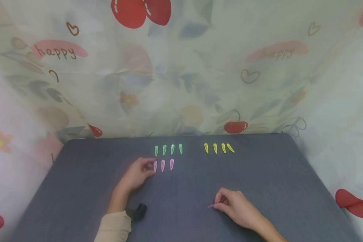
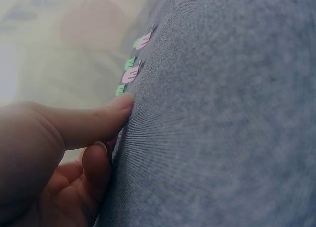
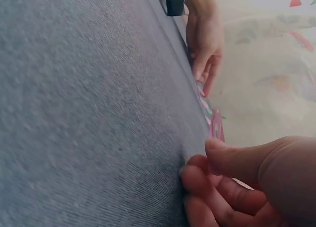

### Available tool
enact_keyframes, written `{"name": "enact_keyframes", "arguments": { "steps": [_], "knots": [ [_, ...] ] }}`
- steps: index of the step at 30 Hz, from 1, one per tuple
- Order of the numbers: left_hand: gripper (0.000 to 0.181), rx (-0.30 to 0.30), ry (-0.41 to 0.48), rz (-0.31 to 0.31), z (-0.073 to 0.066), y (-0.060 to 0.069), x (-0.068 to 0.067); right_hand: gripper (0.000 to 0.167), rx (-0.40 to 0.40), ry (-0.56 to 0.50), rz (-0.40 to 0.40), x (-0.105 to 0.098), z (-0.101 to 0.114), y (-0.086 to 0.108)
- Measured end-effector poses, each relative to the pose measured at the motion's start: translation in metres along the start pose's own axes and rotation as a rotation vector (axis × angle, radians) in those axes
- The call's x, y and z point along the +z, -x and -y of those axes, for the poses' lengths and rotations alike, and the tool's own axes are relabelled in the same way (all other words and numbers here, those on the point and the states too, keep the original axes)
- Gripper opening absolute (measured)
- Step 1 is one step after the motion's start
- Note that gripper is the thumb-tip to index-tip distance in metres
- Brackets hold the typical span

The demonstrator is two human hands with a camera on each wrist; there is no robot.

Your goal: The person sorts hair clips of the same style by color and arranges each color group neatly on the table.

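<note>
My left hand (image 1: 140, 173) is at the left end of a row of three pink hair clips. Its thumb and index finger hold the leftmost pink hair clip (image 1: 155, 166) by its two ends on the table. Two more pink clips (image 1: 163, 165) lie to its right. In the left wrist view the thumb (image 2: 121, 106) hides that leftmost clip. My right hand (image 1: 237, 208), nearer the front, pinches another pink hair clip (image 3: 216, 128) between thumb and fingertips. That clip points away to the left, above the dark table.
Several green hair clips (image 1: 164, 150) lie in a row behind the pink ones. Several yellow hair clips (image 1: 215, 148) lie further right, the last one slanted. A black device (image 1: 140, 211) sits at the left wrist. Patterned curtain (image 1: 181, 84) borders the dark table (image 1: 175, 215).
</note>
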State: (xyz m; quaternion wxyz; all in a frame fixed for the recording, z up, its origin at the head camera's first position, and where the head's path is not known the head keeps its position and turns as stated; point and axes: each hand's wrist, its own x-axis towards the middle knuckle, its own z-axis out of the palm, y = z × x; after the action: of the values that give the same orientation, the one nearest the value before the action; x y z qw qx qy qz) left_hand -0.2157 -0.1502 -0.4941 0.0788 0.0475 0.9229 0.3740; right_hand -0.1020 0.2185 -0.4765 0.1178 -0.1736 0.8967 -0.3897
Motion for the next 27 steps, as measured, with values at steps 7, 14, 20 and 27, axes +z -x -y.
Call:
{"name": "enact_keyframes", "arguments": {
  "steps": [7,14,20,27],
  "knots": [
    [0.045,-0.006,-0.006,-0.003,-0.004,0.003,0.000,0.009,-0.138,0.028,-0.130,-0.001,-0.001,-0.001],
    [0.046,0.009,-0.012,-0.002,-0.002,0.002,-0.002,0.009,-0.008,-0.121,-0.112,-0.004,0.005,-0.007],
    [0.046,0.012,-0.011,-0.011,0.003,-0.001,-0.003,0.014,0.077,-0.223,-0.127,-0.007,0.010,-0.015],
    [0.046,0.022,0.006,-0.006,0.002,-0.002,0.001,0.020,0.081,-0.228,-0.197,-0.018,0.015,-0.024]
  ]
}}
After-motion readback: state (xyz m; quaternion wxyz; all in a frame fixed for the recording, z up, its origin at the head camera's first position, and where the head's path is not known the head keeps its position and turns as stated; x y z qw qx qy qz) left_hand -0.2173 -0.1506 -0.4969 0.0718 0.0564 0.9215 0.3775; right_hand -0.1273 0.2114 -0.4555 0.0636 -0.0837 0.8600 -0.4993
